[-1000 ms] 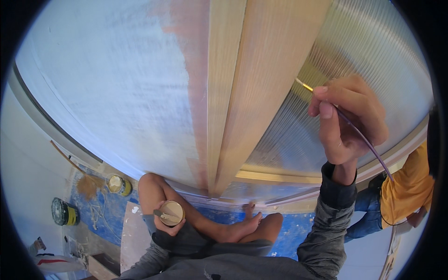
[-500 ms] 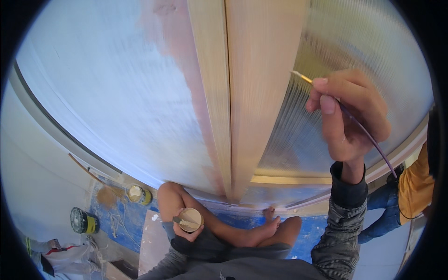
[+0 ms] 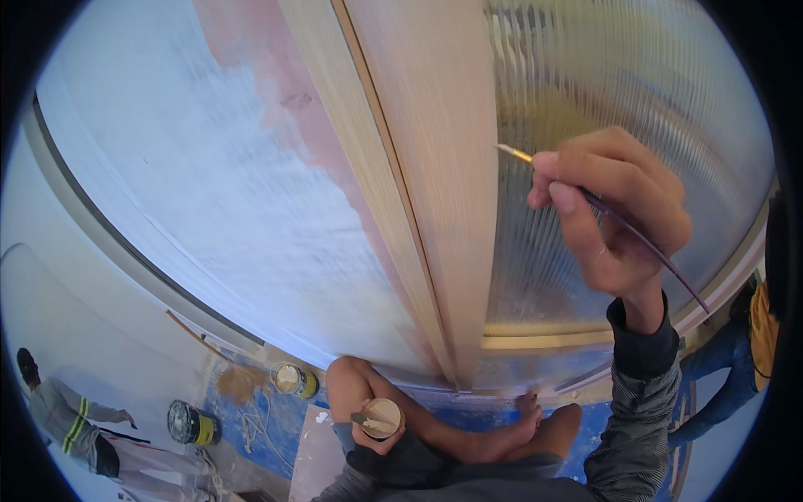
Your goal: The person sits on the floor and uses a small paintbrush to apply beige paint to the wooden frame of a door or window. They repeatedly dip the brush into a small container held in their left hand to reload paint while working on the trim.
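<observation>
Purple-handled fine brush (image 3: pixel 615 216), pinched between thumb and fingers of the right hand (image 3: pixel 636 191). Its tip stays at or just beside the edge where the pale wooden strip (image 3: pixel 456 176) meets the ribbed panel (image 3: pixel 552 276) as the view swings left, suggesting continuing edge work. Lower, the left hand (image 3: pixel 383 445) grips an open tub (image 3: pixel 395 405) of beige paste (image 3: pixel 385 411). Beyond a dark bucket (image 3: pixel 188 425), a person in grey (image 3: pixel 60 418) now shows more fully.
</observation>
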### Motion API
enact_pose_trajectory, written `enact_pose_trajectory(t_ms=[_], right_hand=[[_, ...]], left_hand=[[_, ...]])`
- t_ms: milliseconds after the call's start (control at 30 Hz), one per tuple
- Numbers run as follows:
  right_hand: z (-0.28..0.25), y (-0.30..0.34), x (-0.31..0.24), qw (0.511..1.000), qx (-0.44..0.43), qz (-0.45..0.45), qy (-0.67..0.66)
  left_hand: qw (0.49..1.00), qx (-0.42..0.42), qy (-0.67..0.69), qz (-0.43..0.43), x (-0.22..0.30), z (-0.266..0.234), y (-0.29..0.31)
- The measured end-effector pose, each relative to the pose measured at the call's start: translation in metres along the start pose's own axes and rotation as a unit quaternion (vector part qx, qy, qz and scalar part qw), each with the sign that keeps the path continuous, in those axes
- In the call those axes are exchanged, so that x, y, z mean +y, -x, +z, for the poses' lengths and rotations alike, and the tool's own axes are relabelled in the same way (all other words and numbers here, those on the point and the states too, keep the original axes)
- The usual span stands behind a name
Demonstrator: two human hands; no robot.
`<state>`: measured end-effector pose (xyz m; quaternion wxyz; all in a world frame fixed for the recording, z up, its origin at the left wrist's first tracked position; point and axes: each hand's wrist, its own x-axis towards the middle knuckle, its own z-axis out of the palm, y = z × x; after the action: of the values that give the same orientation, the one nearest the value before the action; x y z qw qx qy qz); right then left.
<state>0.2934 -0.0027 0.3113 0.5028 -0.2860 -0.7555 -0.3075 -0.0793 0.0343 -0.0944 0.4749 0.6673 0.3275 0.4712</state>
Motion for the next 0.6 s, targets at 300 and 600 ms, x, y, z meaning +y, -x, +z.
enact_pose_trajectory(t_ms=[300,600], right_hand=[[0.003,0.002,0.002,1.0,0.023,0.01,-0.01],[0.002,0.002,-0.001,0.999,0.022,0.025,-0.019]], left_hand=[[0.999,0.019,-0.009,0.034,-0.002,0.002,0.0],[0.998,0.028,-0.032,0.041,-0.018,-0.002,0.004]])
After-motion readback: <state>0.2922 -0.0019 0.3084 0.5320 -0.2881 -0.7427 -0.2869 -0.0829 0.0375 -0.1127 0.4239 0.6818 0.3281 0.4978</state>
